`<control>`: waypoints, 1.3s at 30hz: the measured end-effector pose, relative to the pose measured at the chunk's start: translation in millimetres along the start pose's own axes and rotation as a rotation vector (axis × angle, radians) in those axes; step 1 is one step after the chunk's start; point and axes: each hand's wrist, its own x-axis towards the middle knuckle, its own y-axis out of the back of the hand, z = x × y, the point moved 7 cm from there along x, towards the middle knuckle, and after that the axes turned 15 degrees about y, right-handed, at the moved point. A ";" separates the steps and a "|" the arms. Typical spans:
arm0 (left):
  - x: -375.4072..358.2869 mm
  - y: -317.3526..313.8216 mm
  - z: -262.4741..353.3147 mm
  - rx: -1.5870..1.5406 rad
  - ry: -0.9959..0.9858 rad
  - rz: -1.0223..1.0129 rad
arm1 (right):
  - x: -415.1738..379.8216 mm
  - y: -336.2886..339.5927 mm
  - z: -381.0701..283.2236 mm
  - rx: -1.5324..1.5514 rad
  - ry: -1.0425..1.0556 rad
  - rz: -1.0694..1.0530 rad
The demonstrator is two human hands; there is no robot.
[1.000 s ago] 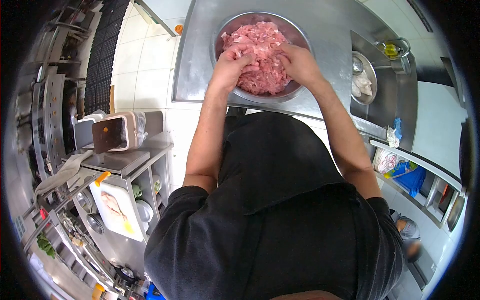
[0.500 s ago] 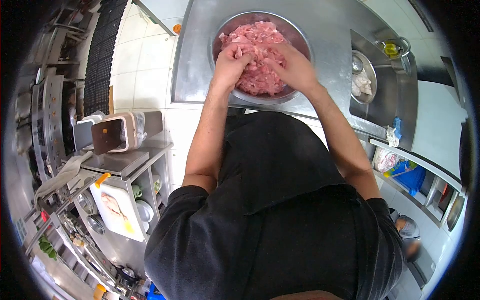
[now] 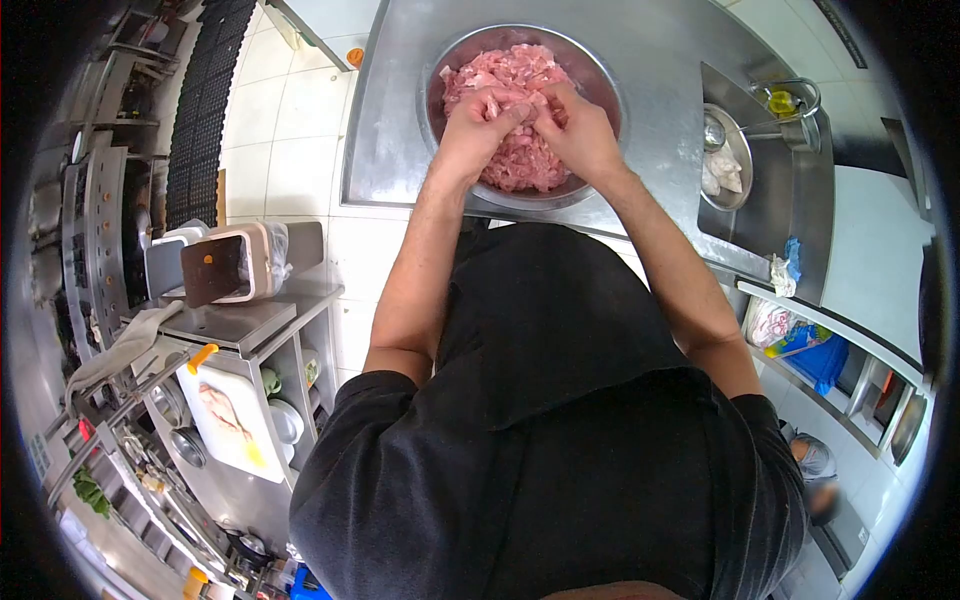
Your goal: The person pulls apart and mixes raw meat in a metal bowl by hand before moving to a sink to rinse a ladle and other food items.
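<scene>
A wide steel bowl (image 3: pixel 611 92) holds a heap of raw pink meat pieces (image 3: pixel 524 168), probably chicken. My left hand (image 3: pixel 474 132) is over the left of the heap, its fingers curled and pinched on a piece of raw meat. From the right, my right hand (image 3: pixel 581 134) meets it, thumb and fingers closed on meat as well. The fingertips of both hands come close together above the middle of the heap, and the fingers partly hide the piece between them.
The bowl stands on a steel table (image 3: pixel 660 60). A sink (image 3: pixel 790 215) at the right contains a metal bowl (image 3: pixel 745 160) with pale pieces and a ladle. Left are plastic bins (image 3: pixel 262 262) and a white cutting board (image 3: pixel 232 425). Another person (image 3: pixel 818 462) is at lower right.
My right hand has shifted slightly left, and its thumb and fingers have drawn together toward my left hand. The left hand has tilted slightly inward. The bowl stays in place.
</scene>
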 end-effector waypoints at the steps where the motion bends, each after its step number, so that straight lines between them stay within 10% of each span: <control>1: -0.9 -1.3 0.7 -0.023 0.008 -0.018 | -0.2 -0.8 1.5 0.008 -0.001 0.021; 39: -7.4 10.3 -1.6 0.094 -0.028 -0.017 | -2.7 5.7 16.5 0.396 -0.108 0.008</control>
